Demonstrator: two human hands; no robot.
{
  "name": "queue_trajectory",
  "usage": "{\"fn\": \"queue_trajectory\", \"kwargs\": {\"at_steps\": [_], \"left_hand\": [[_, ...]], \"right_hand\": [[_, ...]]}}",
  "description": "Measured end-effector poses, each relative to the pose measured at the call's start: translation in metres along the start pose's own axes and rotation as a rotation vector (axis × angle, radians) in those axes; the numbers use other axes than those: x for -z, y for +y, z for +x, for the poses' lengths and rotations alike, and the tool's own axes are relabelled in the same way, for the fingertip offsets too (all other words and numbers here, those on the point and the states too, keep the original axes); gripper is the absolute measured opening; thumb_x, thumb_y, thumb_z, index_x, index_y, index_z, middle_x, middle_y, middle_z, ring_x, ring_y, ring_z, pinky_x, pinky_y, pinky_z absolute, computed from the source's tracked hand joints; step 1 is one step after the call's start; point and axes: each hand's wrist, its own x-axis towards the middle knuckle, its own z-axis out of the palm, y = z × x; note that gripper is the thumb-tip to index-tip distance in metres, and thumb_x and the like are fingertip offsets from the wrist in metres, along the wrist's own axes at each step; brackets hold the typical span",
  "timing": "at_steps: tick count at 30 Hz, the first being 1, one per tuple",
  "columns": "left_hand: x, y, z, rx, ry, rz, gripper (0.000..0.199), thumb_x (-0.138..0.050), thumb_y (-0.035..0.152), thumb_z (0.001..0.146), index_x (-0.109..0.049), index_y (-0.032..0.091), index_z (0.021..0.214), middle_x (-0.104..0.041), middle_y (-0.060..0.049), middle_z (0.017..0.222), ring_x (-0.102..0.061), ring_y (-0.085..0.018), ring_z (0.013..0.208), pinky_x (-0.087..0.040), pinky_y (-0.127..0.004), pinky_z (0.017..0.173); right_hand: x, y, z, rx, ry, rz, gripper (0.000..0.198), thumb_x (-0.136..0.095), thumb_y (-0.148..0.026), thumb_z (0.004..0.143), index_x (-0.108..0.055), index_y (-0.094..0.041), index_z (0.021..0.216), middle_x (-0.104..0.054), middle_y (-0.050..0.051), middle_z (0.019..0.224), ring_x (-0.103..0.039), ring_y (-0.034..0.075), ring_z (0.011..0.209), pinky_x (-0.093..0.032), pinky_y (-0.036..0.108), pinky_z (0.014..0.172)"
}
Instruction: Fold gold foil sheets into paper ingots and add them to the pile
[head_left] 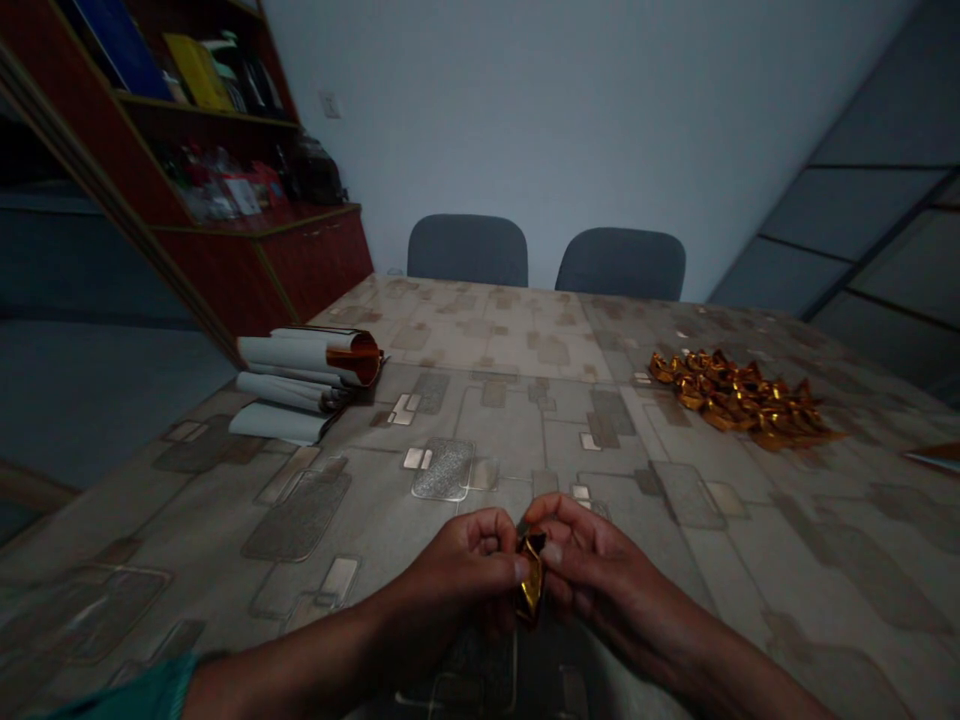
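Near the front edge of the table, a small folded gold foil paper piece (532, 578) is pinched between both hands. My left hand (480, 560) is closed on its left side, with the thumb laid across the shiny face. From the right, my right hand (581, 555) grips the upper edge between thumb and fingers. The piece is pointed at its lower end and dark at its top opening. Its far side is hidden by the fingers. To the right lies a cluster of several folded gold foil paper pieces (739, 395).
At the left, a stack of curled paper sheets (300, 375), white outside and orange-gold inside, lies on the patterned tablecloth (517, 430). Part of another sheet (937, 455) shows at the right edge. Two grey chairs (469, 250) stand behind the table, beside a red-brown cabinet (315, 260).
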Motion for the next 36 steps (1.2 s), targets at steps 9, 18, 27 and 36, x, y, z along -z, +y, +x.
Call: {"fn": "queue_trajectory", "kwargs": {"at_steps": [9,18,27,36], "left_hand": [[0.0,-0.002,0.004,-0.01,0.024,0.047,0.042,-0.082,0.042,0.068,-0.047,0.019,0.073,-0.066,-0.001,0.065,-0.054,-0.008,0.043,-0.037,-0.016,0.039],[0.003,0.013,-0.002,0.11,-0.084,-0.118,0.031,-0.073,0.041,0.081,-0.053,0.017,0.084,-0.068,-0.004,0.074,-0.059,-0.008,0.057,-0.039,-0.016,0.049],[0.003,0.009,0.0,0.095,-0.059,-0.042,0.036,-0.082,0.036,0.071,-0.051,0.019,0.08,-0.065,0.0,0.07,-0.054,-0.008,0.052,-0.035,-0.017,0.045],[0.004,0.009,-0.001,0.09,-0.112,-0.138,0.034,-0.08,0.039,0.078,-0.055,0.018,0.086,-0.063,0.0,0.073,-0.055,-0.007,0.057,-0.033,-0.017,0.049]], "right_hand": [[-0.001,0.001,0.001,-0.005,0.008,0.015,0.035,-0.081,-0.034,0.08,-0.061,-0.017,0.102,-0.058,-0.003,0.076,-0.051,0.007,0.059,-0.039,0.017,0.053],[0.0,-0.004,0.002,-0.037,0.072,0.101,0.037,-0.085,-0.027,0.076,-0.063,-0.017,0.103,-0.064,-0.001,0.08,-0.06,0.009,0.063,-0.047,0.019,0.057],[0.0,-0.001,0.001,-0.025,0.024,0.083,0.03,-0.081,-0.025,0.081,-0.064,-0.017,0.104,-0.068,0.003,0.088,-0.063,0.01,0.067,-0.048,0.018,0.059],[0.0,-0.006,0.002,-0.073,0.054,0.136,0.032,-0.083,-0.023,0.076,-0.065,-0.016,0.102,-0.066,0.002,0.081,-0.062,0.009,0.063,-0.05,0.019,0.059]]}}
